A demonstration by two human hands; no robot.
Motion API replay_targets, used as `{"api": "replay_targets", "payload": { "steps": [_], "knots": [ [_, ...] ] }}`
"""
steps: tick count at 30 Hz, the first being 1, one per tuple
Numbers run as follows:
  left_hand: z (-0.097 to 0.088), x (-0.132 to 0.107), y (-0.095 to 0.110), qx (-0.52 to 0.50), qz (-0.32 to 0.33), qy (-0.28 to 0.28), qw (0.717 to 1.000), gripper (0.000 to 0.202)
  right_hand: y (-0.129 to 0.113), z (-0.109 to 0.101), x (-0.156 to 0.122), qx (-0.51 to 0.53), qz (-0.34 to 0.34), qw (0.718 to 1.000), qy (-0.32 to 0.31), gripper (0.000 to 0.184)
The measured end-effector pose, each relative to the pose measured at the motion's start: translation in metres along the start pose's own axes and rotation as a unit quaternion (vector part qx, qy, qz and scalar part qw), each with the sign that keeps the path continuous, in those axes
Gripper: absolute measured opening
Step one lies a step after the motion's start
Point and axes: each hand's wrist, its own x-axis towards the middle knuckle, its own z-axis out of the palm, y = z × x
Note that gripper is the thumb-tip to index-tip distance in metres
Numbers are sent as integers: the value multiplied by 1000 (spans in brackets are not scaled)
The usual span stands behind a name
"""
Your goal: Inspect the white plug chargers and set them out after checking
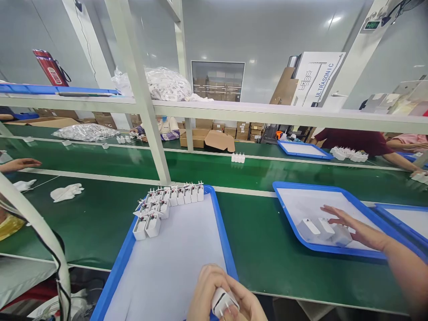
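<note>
At the bottom middle, both my hands are closed around a white plug adapter housing (223,301). My left hand (206,292) wraps it from the left. My right hand (246,303) grips it from the right, with fingertips on its near end. The housing is held over the near right edge of a blue-rimmed tray (174,249) with a white base. Several white adapter housings (153,224), their open tops showing small parts and wires, stand grouped along the tray's far side and far left corner.
On the right, a co-worker's hand (351,225) reaches over white housings (323,228) in another blue tray (334,191). A white glove (67,192) lies left on the green bench. A white post (147,102) rises behind my tray. Four-piece row aside, several housings (238,158) stand on the belt.
</note>
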Motion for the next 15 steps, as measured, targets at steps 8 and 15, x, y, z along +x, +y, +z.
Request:
{"api": "replay_targets", "payload": {
  "steps": [8,15],
  "knots": [
    [-9,5,13,-19,-83,-72,994,41,-3,51,-30,126,20,983,-134,30],
    [-23,7,4,-35,-25,-151,988,29,55,244,-142,270,38,939,-208,65]
  ]
}}
